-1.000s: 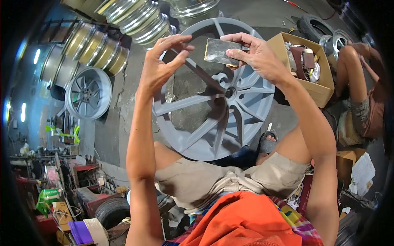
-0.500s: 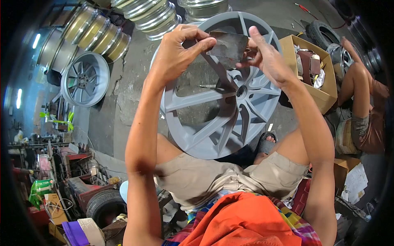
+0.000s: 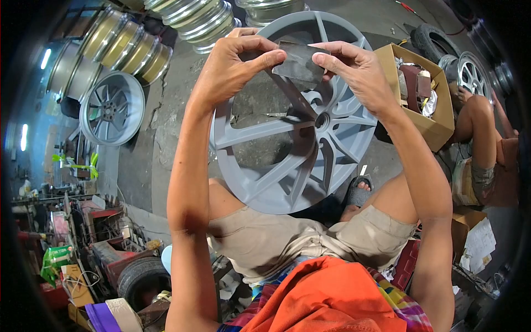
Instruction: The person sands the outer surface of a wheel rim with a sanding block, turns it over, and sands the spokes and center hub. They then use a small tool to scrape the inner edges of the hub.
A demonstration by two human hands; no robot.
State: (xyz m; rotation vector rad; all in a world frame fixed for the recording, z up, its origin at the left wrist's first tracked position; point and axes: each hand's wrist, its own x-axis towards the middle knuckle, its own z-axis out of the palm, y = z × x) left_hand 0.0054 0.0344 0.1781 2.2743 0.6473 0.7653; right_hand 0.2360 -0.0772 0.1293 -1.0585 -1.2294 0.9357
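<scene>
A small dark rectangular piece of sandpaper (image 3: pixel 298 62) is stretched between my two hands. My left hand (image 3: pixel 235 66) pinches its left edge between thumb and fingers. On the other edge, the thumb and fingers of my right hand (image 3: pixel 357 69) are closed. Below the sandpaper, a grey multi-spoke car wheel rim (image 3: pixel 260 133) leans between my legs, its hub facing up toward me. My hands hide part of its far edge.
An open cardboard box (image 3: pixel 437 124) holding brown sheets and scraps stands to the right. Beyond it are a tyre (image 3: pixel 434 41) and another person's bent leg (image 3: pixel 478 119). Stacked rims (image 3: pixel 127 47) and a silver rim (image 3: pixel 113 108) are at left, above cluttered machinery (image 3: pixel 105 238).
My right hand has closed its fingers and thumb onto the sandpaper's right edge. Both hands shifted slightly left. At right, the other person's arm moved lower.
</scene>
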